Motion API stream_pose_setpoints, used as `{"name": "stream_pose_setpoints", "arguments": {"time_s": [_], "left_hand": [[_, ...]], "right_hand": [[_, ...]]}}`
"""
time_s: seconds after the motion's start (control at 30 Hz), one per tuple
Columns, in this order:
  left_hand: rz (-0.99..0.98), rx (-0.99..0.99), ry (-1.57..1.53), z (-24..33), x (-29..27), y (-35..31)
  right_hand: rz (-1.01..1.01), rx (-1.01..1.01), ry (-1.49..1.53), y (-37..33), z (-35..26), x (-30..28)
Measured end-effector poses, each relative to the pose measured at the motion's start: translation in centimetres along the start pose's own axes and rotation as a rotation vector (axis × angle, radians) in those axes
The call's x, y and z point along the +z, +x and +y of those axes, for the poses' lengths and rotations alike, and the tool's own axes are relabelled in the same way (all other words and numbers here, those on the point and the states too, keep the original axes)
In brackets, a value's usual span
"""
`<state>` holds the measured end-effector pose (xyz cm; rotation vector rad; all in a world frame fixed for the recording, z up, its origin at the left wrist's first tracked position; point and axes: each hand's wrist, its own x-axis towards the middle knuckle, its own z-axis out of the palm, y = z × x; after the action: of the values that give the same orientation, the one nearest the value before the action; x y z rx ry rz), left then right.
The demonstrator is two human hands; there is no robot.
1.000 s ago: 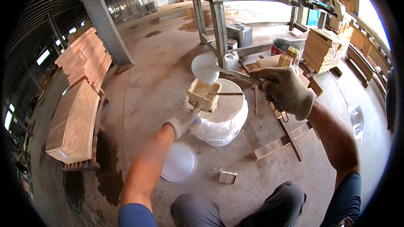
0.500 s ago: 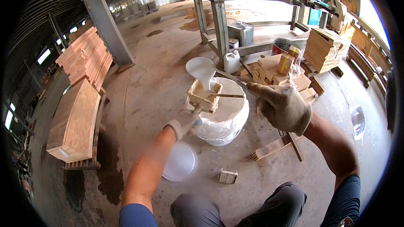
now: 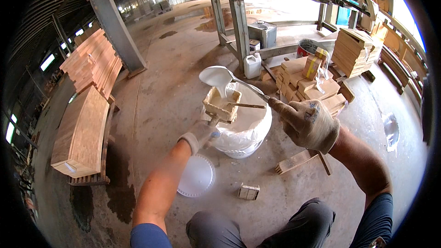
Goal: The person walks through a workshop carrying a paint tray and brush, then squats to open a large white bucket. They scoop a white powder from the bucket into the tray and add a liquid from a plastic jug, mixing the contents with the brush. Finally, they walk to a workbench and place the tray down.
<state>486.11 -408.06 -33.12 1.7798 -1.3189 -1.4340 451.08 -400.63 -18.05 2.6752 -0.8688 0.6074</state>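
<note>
Ladle (image 3: 217, 76) points left and a bit forward from the right hand (image 3: 311, 125) clamped on its handle, tipped above the small handled box (image 3: 218, 111) just ahead of the left hand (image 3: 201, 134), which grips that box, so it's way closer.

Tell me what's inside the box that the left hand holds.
White liquid streams from the ladle into the box. The bottom can't be seen; liquid and the near wall cover it.
</note>
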Motion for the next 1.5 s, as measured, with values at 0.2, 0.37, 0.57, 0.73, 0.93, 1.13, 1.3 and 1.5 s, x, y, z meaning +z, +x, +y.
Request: {"name": "stream_pose_setpoints", "arguments": {"time_s": [0.2, 0.37, 0.57, 0.73, 0.93, 1.13, 1.3, 1.5], "left_hand": [[-0.028, 0.136, 0.031, -1.0, 0.0, 1.3], [-0.022, 0.219, 0.081, -3.8, -1.4, 3.3], [-0.004, -0.011, -0.024, -0.5, 0.1, 0.8], [0.018, -0.03, -0.016, -1.1, 0.0, 0.4], [-0.014, 0.1, 0.042, -1.1, 0.1, 0.3], [-0.017, 0.15, 0.095, -4.4, -1.7, 2.9], [-0.042, -0.046, 0.033, -0.6, -0.1, 0.8], [-0.002, -0.104, -0.031, -0.8, 0.0, 0.6]], "right_hand": [[-0.01, -0.034, -0.039, -0.3, 0.0, 0.1], [0.002, -0.082, -0.062, -0.1, -0.2, 0.1], [-0.06, -0.051, -0.11, -0.4, -0.2, 0.1], [-0.045, -0.079, -0.103, -0.4, -0.2, 0.2], [-0.036, -0.09, -0.113, -0.5, -0.2, 0.1], [-0.046, -0.099, -0.103, -0.1, -0.5, 0.3], [-0.038, -0.09, -0.12, -0.8, 0.0, 0.2], [-0.052, -0.076, -0.089, -0.7, 0.0, 0.4]]}}
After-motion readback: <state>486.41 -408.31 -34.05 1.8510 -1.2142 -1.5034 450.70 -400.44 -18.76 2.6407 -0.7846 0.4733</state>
